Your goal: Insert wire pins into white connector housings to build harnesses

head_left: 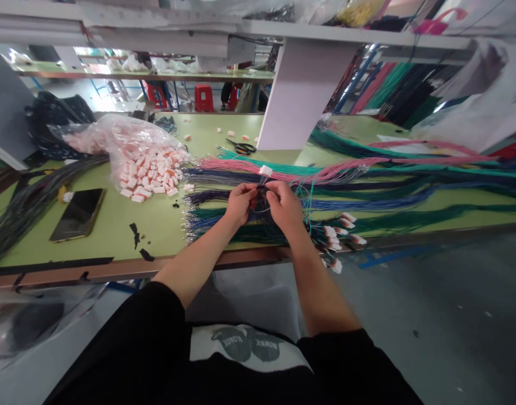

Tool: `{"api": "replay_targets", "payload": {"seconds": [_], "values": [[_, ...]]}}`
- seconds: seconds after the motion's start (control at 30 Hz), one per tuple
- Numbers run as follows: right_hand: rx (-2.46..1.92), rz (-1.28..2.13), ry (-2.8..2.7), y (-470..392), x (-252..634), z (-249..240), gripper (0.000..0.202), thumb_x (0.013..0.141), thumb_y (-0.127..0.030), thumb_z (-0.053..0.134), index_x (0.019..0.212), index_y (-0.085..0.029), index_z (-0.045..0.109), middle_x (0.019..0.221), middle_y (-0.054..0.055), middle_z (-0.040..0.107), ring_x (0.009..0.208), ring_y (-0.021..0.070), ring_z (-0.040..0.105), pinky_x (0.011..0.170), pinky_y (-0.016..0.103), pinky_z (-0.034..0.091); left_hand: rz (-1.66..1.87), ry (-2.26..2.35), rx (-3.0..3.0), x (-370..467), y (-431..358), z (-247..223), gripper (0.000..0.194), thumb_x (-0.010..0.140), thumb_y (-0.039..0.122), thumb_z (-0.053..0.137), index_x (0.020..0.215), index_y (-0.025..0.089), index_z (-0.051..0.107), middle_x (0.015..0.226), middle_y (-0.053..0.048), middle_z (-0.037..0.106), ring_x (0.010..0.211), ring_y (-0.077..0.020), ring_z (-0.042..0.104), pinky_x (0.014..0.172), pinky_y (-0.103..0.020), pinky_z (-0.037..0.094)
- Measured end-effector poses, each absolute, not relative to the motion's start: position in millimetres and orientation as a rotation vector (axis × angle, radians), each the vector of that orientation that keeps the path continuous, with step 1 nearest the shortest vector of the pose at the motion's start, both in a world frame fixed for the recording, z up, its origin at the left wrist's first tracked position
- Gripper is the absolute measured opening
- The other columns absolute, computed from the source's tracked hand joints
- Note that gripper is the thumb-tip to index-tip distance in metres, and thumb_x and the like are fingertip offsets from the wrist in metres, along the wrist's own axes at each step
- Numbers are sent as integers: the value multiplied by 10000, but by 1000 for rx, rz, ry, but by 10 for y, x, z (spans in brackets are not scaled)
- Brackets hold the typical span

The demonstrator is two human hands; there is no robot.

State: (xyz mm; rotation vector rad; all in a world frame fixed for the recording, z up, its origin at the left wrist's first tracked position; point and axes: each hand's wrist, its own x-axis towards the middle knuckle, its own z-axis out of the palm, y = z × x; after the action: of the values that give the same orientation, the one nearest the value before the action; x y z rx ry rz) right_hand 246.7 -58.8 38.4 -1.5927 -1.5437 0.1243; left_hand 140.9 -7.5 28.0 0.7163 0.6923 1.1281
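My left hand (240, 203) and my right hand (284, 207) meet over the bundles of wires, fingertips pinched close together. Between them run thin dark wires (262, 197), and both hands are closed on these. Just beyond the fingers sits a white connector housing (265, 170) with wires coming off it. Under and around my hands lie long bundles: pink wires (338, 169), blue wires (367, 202) and dark green wires (393, 219), their bare tips pointing left. Right of my right hand, a cluster of wired white and orange connectors (334, 239) hangs at the table edge.
A plastic bag (123, 135) spills loose white and orange housings (148, 174) at left. Nearby lie a phone (78, 214), black scraps (135, 235) and grey wires (34, 188). Black-handled scissors (242, 147) lie near a white upright panel (302, 95) under the shelf (367, 35).
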Motion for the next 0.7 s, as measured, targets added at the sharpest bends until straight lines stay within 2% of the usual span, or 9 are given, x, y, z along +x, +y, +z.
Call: {"api": "replay_targets", "payload": {"seconds": [0.2, 0.33, 0.47, 0.7], "values": [[-1701, 28, -1574, -536, 2423, 432, 224, 804, -261, 461, 1000, -228, 565, 1029, 88, 714, 980, 295, 664, 876, 483, 495, 1137, 672, 717, 1417, -64, 265, 198, 620, -28, 458, 683, 156, 492, 429, 80, 403, 360, -49, 347, 408, -164, 231], [-1710, 0, -1596, -546, 2421, 419, 218, 804, -261, 470, 996, -226, 567, 1020, 98, 715, 963, 302, 668, 860, 487, 500, 1171, 662, 768, 1420, -78, 252, 110, 684, 60, 542, 658, 158, 499, 425, 80, 384, 374, -47, 344, 419, -166, 241], [-1703, -3, -1618, -539, 2467, 392, 248, 800, -270, 494, 1019, -218, 599, 1023, 99, 717, 950, 299, 670, 877, 487, 489, 1199, 702, 784, 1412, -122, 287, 174, 721, 112, 610, 613, 155, 482, 414, 87, 367, 365, -30, 305, 409, -161, 203], [-1437, 396, -1682, -325, 2609, 381, 270, 797, -242, 487, 969, -228, 695, 1027, 14, 721, 1002, 221, 644, 930, 426, 475, 1186, 650, 954, 1354, -139, 364, 193, 734, 74, 601, 578, 137, 507, 402, 89, 377, 339, -13, 283, 386, -163, 187]]}}
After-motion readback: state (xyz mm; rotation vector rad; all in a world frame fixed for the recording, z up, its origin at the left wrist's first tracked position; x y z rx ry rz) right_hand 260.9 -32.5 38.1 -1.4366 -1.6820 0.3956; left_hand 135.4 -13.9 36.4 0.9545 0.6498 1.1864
